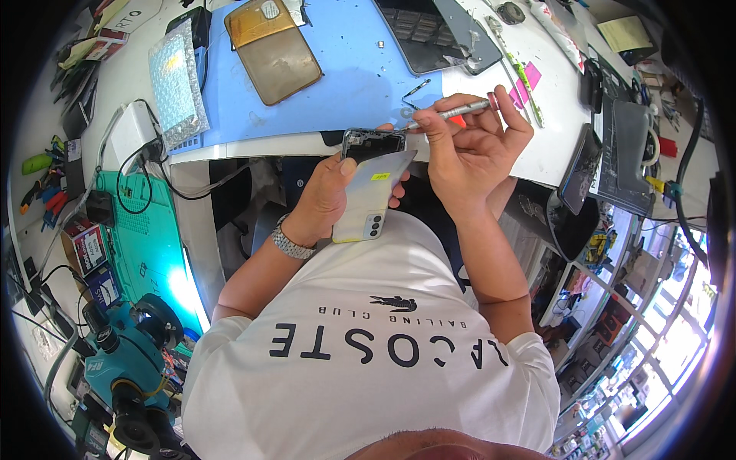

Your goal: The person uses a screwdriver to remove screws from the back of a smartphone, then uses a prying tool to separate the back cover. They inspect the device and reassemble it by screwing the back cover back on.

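Note:
My left hand (326,190) is wrapped round an opened smartphone (373,143), its dark inside facing up. Its silvery back cover (364,201), with camera lenses and a small yellow label, hangs from or lies against the phone's near side; I cannot tell whether they are joined. Between the fingers of my right hand (477,149) is a slim silver precision screwdriver (458,111) with a reddish end cap. Its tip points left and meets the phone's upper right corner. Just beyond lies a thin black part (418,87), perhaps a flex cable.
On the blue mat (345,73) lie an amber phone case (276,57), a bubble-wrap pouch (176,84) and a dark screen (425,34). Tweezers (529,92) rest to the right. A white power adapter (134,130) with cables and a teal microscope (115,364) stand at left.

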### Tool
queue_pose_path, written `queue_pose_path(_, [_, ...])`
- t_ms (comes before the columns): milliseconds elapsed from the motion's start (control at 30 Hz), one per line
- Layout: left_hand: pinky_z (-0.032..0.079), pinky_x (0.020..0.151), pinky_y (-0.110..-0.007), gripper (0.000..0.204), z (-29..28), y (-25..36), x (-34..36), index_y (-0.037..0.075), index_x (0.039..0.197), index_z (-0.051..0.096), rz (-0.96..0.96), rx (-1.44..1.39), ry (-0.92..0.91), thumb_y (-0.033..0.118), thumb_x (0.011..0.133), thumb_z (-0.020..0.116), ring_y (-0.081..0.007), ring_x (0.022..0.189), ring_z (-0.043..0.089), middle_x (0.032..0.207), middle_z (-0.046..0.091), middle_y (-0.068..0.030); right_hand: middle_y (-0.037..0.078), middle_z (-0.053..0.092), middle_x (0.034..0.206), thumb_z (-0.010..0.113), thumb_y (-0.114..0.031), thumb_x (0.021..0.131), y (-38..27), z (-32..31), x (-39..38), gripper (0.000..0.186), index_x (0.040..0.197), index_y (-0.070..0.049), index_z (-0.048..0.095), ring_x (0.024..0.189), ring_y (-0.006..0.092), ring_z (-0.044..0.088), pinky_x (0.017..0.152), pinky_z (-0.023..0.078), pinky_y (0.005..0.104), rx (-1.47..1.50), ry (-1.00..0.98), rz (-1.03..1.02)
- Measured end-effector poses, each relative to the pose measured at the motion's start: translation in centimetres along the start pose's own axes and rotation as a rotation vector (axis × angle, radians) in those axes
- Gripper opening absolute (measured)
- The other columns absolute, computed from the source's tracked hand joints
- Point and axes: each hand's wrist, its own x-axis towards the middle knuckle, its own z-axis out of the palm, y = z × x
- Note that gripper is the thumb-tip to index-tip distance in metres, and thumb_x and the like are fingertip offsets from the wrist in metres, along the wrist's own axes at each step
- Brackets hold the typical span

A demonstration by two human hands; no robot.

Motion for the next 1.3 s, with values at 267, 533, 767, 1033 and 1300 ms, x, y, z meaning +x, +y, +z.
queue_pose_path(267, [0.059,0.091,-0.041,0.097,0.31,0.11,-0.12,0.008,0.156,0.041,0.002,0.008,0.018,0.066,0.085,0.074,-0.0269,0.103,0.069,0.123,0.066,-0.0197,0.023,0.053,0.115,0.073,0.018,0.083,0.10,0.03,-0.17,0.079,0.141,0.003,0.021,0.097,0.0216,0.069,0.076,0.067,0.0309,-0.029,0.016,-0.016])
queue_pose_path(533, [0.059,0.091,-0.041,0.097,0.15,0.03,0.00,0.009,0.155,0.042,-0.007,0.005,0.010,0.067,0.085,0.074,-0.0268,0.103,0.069,0.123,0.066,-0.0195,0.023,0.053,0.116,0.073,0.018,0.083,0.41,-0.03,-0.28,0.080,0.141,0.002,0.021,0.097,0.0215,0.069,0.074,0.067,0.0298,-0.051,0.019,-0.072])
queue_pose_path(767, [0.060,0.091,-0.041,0.096,0.21,0.04,-0.07,0.009,0.154,0.042,-0.007,0.013,0.019,0.068,0.085,0.073,-0.0264,0.103,0.070,0.123,0.066,-0.0198,0.023,0.053,0.116,0.073,0.019,0.082,0.39,-0.03,-0.24,0.080,0.142,0.003,0.022,0.096,0.0218,0.069,0.074,0.068,0.0298,-0.060,0.022,-0.096])
queue_pose_path(1033, [0.059,0.090,-0.041,0.096,0.14,-0.11,-0.04,0.007,0.155,0.041,-0.010,-0.009,0.017,0.066,0.086,0.072,-0.0265,0.102,0.069,0.124,0.066,-0.0191,0.023,0.053,0.115,0.072,0.020,0.082,0.36,0.07,-0.33,0.080,0.142,0.003,0.021,0.094,0.0230,0.069,0.070,0.068,0.0311,-0.078,0.010,-0.129])
queue_pose_path(1300, [0.059,0.091,-0.040,0.095,0.34,0.18,-0.22,0.007,0.156,0.040,-0.007,0.022,0.008,0.066,0.088,0.070,-0.0259,0.101,0.070,0.123,0.066,-0.0187,0.023,0.065,0.106,0.067,0.021,0.084,0.14,-0.44,0.00,0.079,0.151,0.005,0.029,0.097,0.0291,0.072,0.070,0.066,0.0332,-0.060,-0.153,-0.424])
